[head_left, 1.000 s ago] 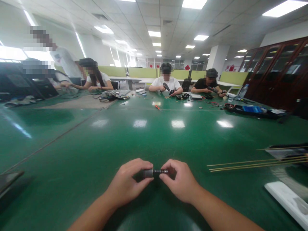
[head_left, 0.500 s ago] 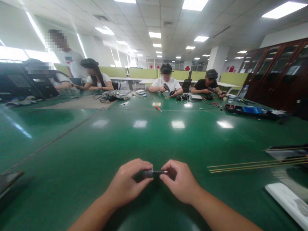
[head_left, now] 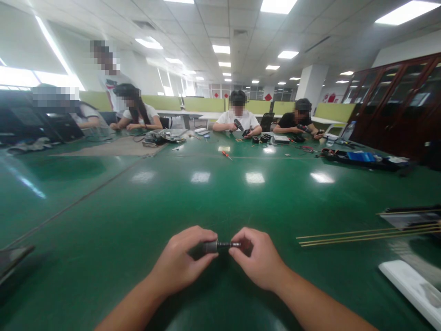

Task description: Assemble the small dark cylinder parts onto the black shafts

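Note:
In front of me, just over the table, is a small grey metal cylinder (head_left: 211, 247) with a thin dark shaft (head_left: 225, 244) sticking out of its right end. My left hand (head_left: 184, 257) is closed around the cylinder, thumb below and fingers above, covering much of it. The thumb and forefinger of my right hand (head_left: 257, 257) pinch the shaft's shiny right end. Something dark reddish shows inside the curl of my right fingers, too blurred to name. Cylinder and shaft lie level and in one line, and I cannot tell whether they are one piece.
Thin brass-coloured rods (head_left: 344, 239) and a white power strip (head_left: 413, 289) lie on the green table (head_left: 193, 202) to my right. A dark flat object (head_left: 15, 259) is at the left edge. Farther off lies an orange screwdriver (head_left: 226, 155). Several people work across the table.
Both hands keep their hold on the cylinder and shaft, nearly unmoved. In the background, the standing person at left has shifted to the right.

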A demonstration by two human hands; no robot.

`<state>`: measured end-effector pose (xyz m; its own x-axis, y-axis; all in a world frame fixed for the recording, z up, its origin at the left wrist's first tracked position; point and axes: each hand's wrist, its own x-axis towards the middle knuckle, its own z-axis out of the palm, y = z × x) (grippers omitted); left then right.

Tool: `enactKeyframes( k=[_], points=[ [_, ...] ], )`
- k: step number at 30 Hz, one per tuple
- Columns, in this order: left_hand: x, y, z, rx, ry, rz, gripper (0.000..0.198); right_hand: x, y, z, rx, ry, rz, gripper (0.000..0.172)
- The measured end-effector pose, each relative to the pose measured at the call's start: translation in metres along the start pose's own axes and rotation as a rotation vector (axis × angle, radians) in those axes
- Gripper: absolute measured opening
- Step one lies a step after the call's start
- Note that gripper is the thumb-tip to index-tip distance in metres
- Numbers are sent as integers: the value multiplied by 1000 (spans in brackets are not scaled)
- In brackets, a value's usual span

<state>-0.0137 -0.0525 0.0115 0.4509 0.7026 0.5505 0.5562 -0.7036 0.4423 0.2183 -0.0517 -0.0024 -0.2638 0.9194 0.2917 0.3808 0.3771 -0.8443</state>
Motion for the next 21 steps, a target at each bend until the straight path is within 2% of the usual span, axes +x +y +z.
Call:
enactKeyframes(
  k=[21],
  points=[
    [4,1,-1,30,-15,-66,20,0,4,1,-21,22,26,4]
  ],
)
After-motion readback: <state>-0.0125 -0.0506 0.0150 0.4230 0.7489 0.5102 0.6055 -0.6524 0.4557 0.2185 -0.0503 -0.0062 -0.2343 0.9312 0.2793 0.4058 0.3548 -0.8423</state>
